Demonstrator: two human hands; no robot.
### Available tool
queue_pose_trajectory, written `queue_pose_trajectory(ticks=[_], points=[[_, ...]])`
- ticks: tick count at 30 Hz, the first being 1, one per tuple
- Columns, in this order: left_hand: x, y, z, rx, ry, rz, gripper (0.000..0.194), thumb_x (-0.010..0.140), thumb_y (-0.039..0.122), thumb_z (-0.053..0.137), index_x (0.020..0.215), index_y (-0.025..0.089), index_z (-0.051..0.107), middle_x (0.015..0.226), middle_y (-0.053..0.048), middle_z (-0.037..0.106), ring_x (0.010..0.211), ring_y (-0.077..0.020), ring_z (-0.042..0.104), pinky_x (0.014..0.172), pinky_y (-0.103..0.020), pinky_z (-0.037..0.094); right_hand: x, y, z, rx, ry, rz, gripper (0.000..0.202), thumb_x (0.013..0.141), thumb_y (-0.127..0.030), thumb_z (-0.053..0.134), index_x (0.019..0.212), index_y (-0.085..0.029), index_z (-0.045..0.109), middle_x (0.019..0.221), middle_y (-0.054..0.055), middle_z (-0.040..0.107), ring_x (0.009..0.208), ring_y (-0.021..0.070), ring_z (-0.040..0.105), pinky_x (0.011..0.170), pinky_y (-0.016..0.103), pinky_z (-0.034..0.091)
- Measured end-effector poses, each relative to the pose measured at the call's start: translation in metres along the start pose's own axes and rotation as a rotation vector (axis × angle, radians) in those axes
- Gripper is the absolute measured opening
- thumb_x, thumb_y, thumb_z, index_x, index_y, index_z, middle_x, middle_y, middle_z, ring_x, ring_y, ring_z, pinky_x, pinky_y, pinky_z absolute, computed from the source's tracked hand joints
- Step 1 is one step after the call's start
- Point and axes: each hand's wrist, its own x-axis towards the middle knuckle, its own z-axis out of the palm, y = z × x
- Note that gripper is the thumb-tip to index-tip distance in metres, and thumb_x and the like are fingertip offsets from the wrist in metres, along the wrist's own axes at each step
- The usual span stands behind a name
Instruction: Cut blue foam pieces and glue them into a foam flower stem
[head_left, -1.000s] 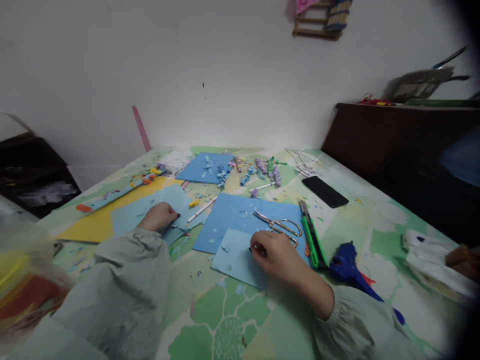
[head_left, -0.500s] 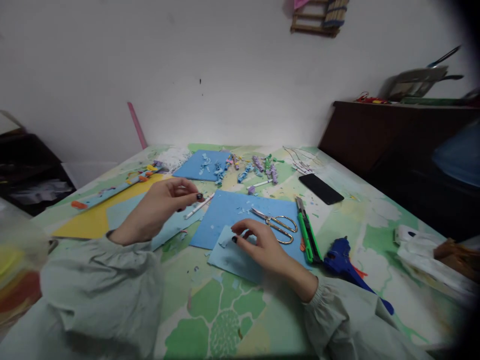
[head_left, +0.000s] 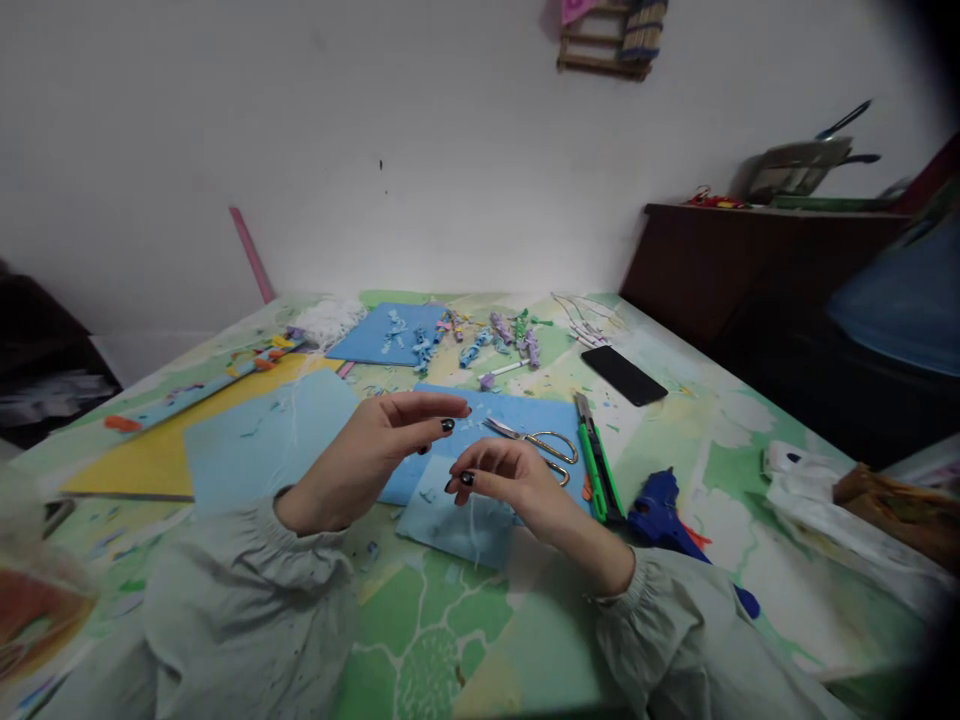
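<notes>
My left hand [head_left: 367, 450] is above the near-left corner of a blue foam sheet [head_left: 540, 408], thumb and fingertips drawn together; anything between them is too small to make out. Just right of it and lower, my right hand [head_left: 517, 485] has its fingers curled in a pinch over a light blue piece [head_left: 442, 515], its contents also unclear. A faint pale line runs down below the right fingertips. Gold-handled scissors [head_left: 555, 445] lie beyond the right hand, next to a green cutter [head_left: 598, 460].
At the right lie a blue glue gun [head_left: 660, 508], a black phone [head_left: 624, 375] and white plastic wrapping [head_left: 817, 500]. Small coloured curled pieces [head_left: 480, 345] are spread farther back near another blue sheet [head_left: 360, 335]. Yellow sheet [head_left: 135, 465] and light blue sheet [head_left: 262, 430] are left.
My left hand has moved right, close to my right hand, uncovering more of the left light blue sheet. The white stick beside it no longer shows. The view has shifted slightly.
</notes>
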Motion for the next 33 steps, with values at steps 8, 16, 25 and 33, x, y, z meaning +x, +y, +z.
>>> queue_pose_trajectory(ticks=[8,16,25,33], points=[[-0.002,-0.002,-0.002,0.102,-0.009,0.056,0.026,0.07,0.022,0.063,0.095,0.017,0.065,0.1,-0.007,0.067,0.089,-0.0198,0.063,0.075,-0.031,0.049,0.003,0.005,-0.01,-0.056,0.075,0.003,0.028,0.078,-0.037,0.061,0.09,-0.012,0.066,0.073,0.006,0.069,0.062,0.0136,0.064,0.067,0.03,0.05],[-0.022,-0.037,0.017,0.748,-0.38,0.498,0.036,0.068,-0.002,0.041,0.086,0.02,0.062,0.098,-0.006,0.058,0.095,-0.0192,0.053,0.083,-0.033,0.043,0.004,-0.008,-0.027,-0.122,0.348,-0.121,0.017,0.073,-0.028,0.061,0.083,-0.014,0.066,0.067,0.002,0.067,0.059,0.011,0.06,0.06,0.025,0.047],[-0.017,-0.044,0.028,1.135,-0.71,0.598,0.027,0.07,-0.001,0.053,0.083,0.02,0.064,0.106,-0.008,0.052,0.099,-0.0239,0.045,0.083,-0.036,0.042,0.005,0.0,-0.025,-0.161,0.309,-0.106,0.014,0.07,-0.023,0.059,0.079,-0.014,0.066,0.061,0.001,0.066,0.055,0.0103,0.058,0.056,0.023,0.046],[-0.03,-0.02,0.004,0.963,-0.604,0.516,0.015,0.086,0.01,0.044,0.082,0.018,0.056,0.106,-0.006,0.054,0.098,-0.0174,0.049,0.083,-0.029,0.041,0.006,0.0,-0.027,-0.229,0.321,-0.142,0.011,0.073,-0.021,0.058,0.078,-0.015,0.064,0.063,0.001,0.065,0.056,0.0111,0.059,0.056,0.023,0.046]])
